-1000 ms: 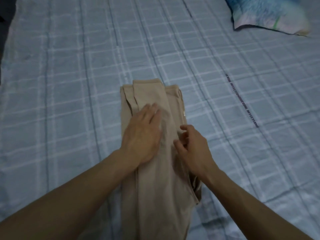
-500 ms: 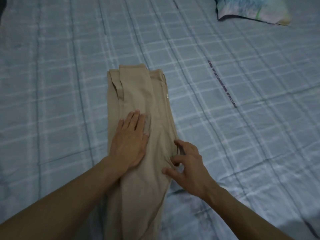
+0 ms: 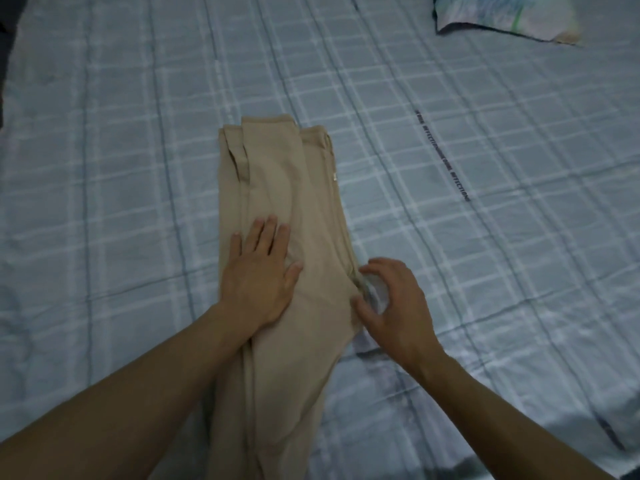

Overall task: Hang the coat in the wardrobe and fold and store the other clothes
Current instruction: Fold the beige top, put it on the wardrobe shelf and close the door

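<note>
A pair of beige trousers point(image 3: 294, 188) lies lengthwise on the bed, folded leg over leg, with the waistband at the far end. My left hand point(image 3: 258, 275) rests flat on the cloth near its left side, fingers spread. At the garment's right edge my right hand point(image 3: 391, 303) is curled, thumb and fingertips touching the edge of the fabric. The lower legs of the trousers run out of view at the bottom.
The bed is covered by a light blue checked sheet point(image 3: 138, 168) with a printed text strip point(image 3: 443, 157). A colourful pillow point(image 3: 502, 15) lies at the far right corner. A dark strip shows along the left edge.
My left hand slid down the trousers toward me, staying flat. My right hand moved from the middle of the cloth out to its right edge.
</note>
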Tool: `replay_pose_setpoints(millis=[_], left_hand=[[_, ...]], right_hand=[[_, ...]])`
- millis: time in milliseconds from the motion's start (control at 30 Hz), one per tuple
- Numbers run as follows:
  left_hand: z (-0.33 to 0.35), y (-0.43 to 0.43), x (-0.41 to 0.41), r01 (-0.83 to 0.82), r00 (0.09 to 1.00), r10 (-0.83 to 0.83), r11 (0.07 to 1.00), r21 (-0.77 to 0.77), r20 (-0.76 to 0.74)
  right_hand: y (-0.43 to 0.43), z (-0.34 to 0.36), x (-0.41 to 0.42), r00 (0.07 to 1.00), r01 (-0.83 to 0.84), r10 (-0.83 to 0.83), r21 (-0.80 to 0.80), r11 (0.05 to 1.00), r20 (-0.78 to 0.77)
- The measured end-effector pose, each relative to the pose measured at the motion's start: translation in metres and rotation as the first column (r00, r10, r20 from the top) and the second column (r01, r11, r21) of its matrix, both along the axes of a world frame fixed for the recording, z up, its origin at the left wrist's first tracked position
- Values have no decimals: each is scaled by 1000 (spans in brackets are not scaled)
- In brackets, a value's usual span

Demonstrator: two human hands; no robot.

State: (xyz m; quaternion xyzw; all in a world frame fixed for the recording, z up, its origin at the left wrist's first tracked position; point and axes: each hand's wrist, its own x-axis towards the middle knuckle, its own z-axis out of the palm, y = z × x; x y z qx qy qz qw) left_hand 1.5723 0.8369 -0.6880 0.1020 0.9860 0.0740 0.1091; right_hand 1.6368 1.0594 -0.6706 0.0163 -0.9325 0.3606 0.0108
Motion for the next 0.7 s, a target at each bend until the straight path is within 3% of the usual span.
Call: replay_pose_setpoints(millis=[133,233,333,567,700], left_hand=[[-2,10,20,64,994,-56,994,88,-96],[-18,1,35,116,991,-112,992,54,-75],[-27,-8,36,123,987,-119,992,29,-103],[-29,-7,40,75,995,-75,997,-4,-70],[-13,-11,89,126,987,-129,991,-35,-91]], right_hand=[[-44,5,-24,979,-165,183,181,970,-87],[-72,-12,-30,952,-292,306,236,927,-25],[-72,-40,-24,957,-286,284,318,904,55],[-70,-49,-23,961,-274,270,383,882,64],[-65,-43,2,901,-420,426,423,803,85]])
